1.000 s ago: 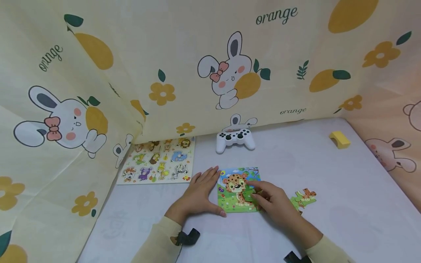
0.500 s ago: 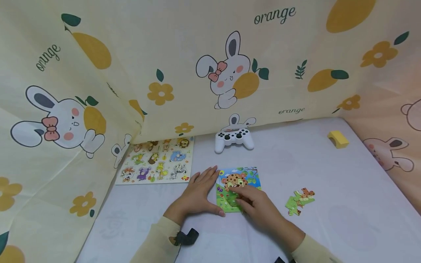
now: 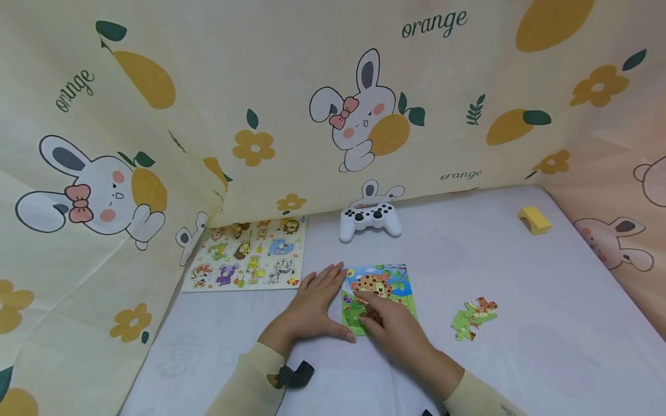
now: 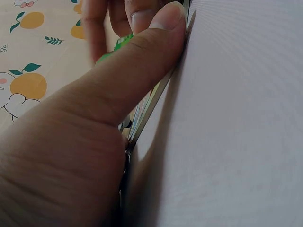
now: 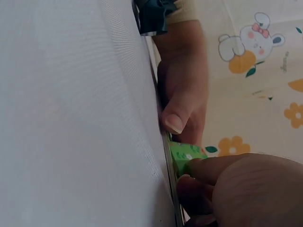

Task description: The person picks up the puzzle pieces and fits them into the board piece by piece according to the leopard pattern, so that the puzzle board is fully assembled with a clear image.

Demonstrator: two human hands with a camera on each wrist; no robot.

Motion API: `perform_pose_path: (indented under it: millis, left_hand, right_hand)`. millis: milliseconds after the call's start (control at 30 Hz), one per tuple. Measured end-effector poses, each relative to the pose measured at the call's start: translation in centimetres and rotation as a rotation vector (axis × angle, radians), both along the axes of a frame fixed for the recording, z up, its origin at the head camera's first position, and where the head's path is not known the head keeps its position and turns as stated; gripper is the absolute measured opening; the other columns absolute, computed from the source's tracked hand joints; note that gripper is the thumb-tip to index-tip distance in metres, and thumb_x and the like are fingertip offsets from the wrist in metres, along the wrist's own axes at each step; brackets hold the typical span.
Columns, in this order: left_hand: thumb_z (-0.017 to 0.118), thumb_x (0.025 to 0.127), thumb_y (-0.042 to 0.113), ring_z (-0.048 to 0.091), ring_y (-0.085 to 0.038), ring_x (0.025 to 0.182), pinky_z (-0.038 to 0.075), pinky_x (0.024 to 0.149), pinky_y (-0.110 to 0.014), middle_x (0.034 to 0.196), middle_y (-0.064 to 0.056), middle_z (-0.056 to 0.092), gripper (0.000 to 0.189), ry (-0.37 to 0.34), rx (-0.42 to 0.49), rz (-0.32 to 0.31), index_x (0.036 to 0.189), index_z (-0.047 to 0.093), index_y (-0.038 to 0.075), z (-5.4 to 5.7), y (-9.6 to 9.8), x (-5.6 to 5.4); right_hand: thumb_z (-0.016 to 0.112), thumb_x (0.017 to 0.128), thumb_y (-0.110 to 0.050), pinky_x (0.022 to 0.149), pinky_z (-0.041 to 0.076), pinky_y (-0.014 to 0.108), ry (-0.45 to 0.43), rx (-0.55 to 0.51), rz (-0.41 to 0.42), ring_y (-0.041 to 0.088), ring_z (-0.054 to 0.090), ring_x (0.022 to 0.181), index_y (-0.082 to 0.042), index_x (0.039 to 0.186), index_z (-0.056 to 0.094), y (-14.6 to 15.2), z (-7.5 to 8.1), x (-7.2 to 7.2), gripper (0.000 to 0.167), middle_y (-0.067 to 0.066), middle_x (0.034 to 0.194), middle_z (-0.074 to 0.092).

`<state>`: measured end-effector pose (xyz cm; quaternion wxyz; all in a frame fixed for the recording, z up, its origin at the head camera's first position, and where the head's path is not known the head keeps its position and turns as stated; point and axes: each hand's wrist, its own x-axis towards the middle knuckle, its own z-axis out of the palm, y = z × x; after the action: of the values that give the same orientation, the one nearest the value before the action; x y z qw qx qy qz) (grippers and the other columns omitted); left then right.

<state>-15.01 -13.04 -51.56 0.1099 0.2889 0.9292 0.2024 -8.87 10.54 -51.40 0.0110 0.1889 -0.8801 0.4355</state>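
A square leopard jigsaw puzzle [image 3: 400,276] lies flat before me on the white cloth. My left hand [image 3: 310,312] is spread along its left edge, fingers straight, thumb at the near corner. Over the puzzle's lower left part, my right hand [image 3: 398,329] pinches a green puzzle piece [image 5: 182,153] between thumb and forefinger. That piece stands tilted up from the board in the right wrist view. The right hand hides much of the puzzle's lower half. To the right lie a few loose green and brown puzzle pieces [image 3: 473,318], overlapping in a small heap.
A white game controller [image 3: 370,221] lies behind the puzzle. At the back left is an animal peg board [image 3: 264,267], partly under the printed curtain [image 3: 291,69]. A yellow arch block [image 3: 535,221] sits at the far right.
My right hand has moved left across the puzzle with the green piece, from its right side to its lower left. The left hand has stayed in place.
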Motion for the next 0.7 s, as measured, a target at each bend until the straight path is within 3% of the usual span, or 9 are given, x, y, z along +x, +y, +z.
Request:
perform_pose_path:
  millis: [267,400,700]
  left_hand:
    - [0.079,0.069,0.091,0.001,-0.016,0.166,0.0,0.131,-0.052,0.182,0.005,0.005,0.144,0.007,-0.011,-0.005,0.176,0.019,0.016,-0.39,-0.08,-0.18]
    - [0.079,0.069,0.091,0.001,-0.016,0.166,0.001,0.131,-0.052,0.182,0.004,0.005,0.145,0.013,-0.005,-0.007,0.176,0.019,0.015,-0.48,-0.13,-0.15]
    - [0.079,0.069,0.091,-0.001,-0.014,0.165,0.0,0.131,-0.051,0.182,0.004,0.005,0.145,0.024,-0.011,-0.01,0.176,0.019,0.015,-0.6,-0.1,-0.18]
  right_hand:
    - [0.082,0.099,-0.011,0.077,0.055,0.032,0.036,0.092,0.003,0.005,0.056,0.087,-0.016,0.146,0.072,0.08,0.03,0.25,0.048,-0.012,0.107,0.065]
    - [0.081,0.1,-0.016,0.074,0.052,0.032,0.027,0.169,-0.005,0.008,0.052,0.087,-0.013,0.15,0.069,0.0,0.2,0.37,0.052,-0.009,0.109,0.058]
    - [0.081,0.098,-0.017,0.078,0.056,0.033,0.111,0.297,0.07,0.012,0.055,0.091,-0.001,0.137,0.076,-0.15,0.44,0.79,0.043,-0.004,0.109,0.052]
